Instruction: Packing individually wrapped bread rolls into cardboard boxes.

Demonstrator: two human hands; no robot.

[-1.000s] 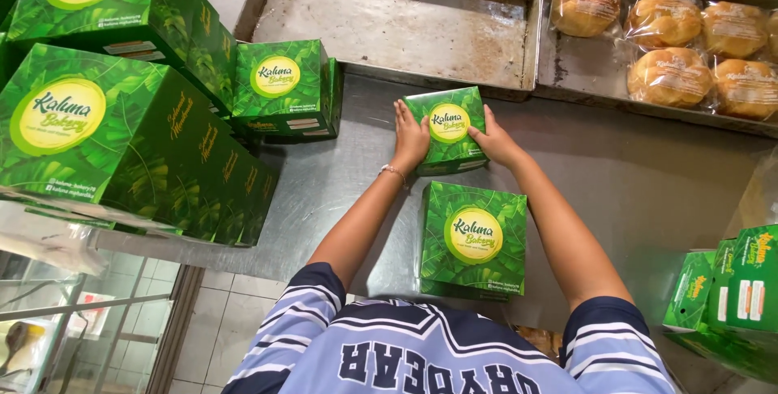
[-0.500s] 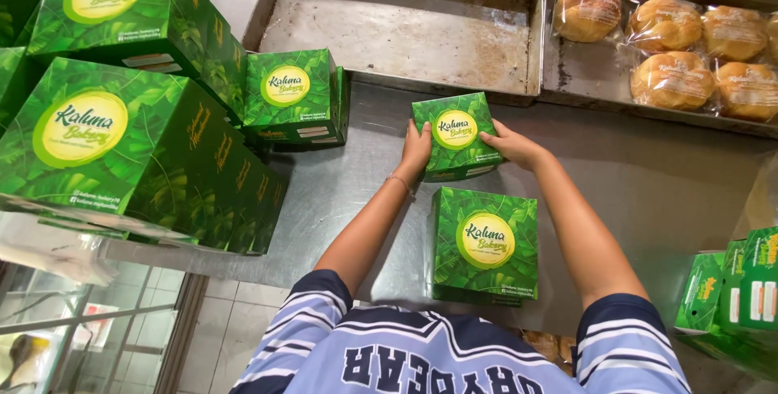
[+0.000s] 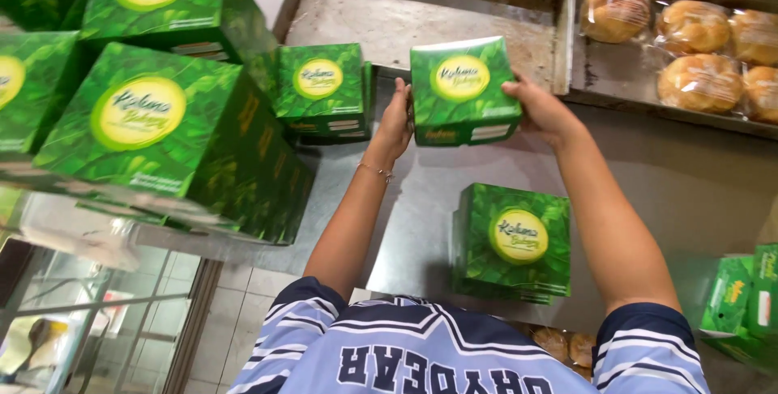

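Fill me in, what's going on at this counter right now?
A person grips a small green cardboard box with a yellow round label between the left hand and the right hand, above the grey metal counter. A similar green box lies on the counter nearer the person, and another sits left of the held one beside taller stacked green boxes. Wrapped buns fill a metal tray; the neighbouring tray holds nothing.

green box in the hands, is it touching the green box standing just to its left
Apart. The head view shows a strip of metal counter between the held box and the neighbouring box.
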